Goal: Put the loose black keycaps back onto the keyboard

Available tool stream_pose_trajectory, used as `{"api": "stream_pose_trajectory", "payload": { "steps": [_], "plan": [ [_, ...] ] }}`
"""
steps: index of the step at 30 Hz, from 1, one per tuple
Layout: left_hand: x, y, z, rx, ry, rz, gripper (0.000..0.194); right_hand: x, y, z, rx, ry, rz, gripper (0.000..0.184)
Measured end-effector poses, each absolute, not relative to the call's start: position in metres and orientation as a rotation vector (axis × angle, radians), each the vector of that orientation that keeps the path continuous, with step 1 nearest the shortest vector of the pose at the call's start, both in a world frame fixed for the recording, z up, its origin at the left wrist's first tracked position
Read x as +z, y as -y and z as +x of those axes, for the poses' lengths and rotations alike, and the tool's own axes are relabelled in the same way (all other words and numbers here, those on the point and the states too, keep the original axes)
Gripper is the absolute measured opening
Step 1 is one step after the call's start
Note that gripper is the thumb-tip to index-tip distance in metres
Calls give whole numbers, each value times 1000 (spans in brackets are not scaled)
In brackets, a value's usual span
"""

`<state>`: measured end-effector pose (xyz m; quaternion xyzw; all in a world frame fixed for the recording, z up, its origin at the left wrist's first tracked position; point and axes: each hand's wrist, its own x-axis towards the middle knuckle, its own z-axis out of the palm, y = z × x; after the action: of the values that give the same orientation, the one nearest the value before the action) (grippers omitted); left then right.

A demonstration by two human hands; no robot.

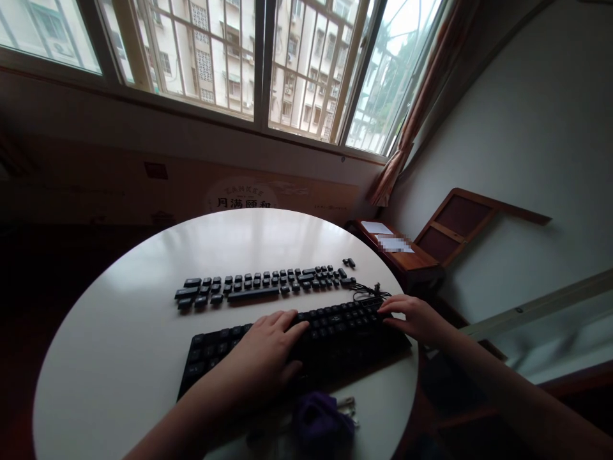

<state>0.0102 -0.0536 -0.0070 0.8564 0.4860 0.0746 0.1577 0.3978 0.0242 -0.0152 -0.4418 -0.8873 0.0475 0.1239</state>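
A black keyboard [330,354] lies at an angle on the round white table, its lower part bare of keys. My left hand [268,342] rests across its middle with the fingers stretched out, hiding some keys. At the keyboard's right end, my right hand [407,314] has thumb and fingers close together in a pinch; anything between them is too small to make out. Loose black keycaps [287,277] stand in rows behind the keyboard, with a long space bar [253,294] in the front row. Two small keycaps [349,262] sit apart at the right.
The round white table [96,345] bears everything. A bundled black cable [368,292] lies behind the keyboard's right end. Near me is a purple cloth-like item [322,418] beside a metal object [348,409]. A wooden chair [421,255] with papers stands right, below the windows [311,70].
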Motion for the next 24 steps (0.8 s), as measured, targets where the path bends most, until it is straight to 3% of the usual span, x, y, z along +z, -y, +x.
{"api": "stream_pose_trajectory", "payload": {
  "steps": [9,16,24],
  "plan": [
    [-11,53,10,230,-1379,2443,66,-13,-25,392,27,2691,-1252,19],
    [-10,52,12,227,-1378,2467,65,-27,-14,389,-430,2663,-1091,26],
    [-6,55,12,195,-1386,2474,66,-63,9,403,-479,2676,-1191,53]
  ]
}}
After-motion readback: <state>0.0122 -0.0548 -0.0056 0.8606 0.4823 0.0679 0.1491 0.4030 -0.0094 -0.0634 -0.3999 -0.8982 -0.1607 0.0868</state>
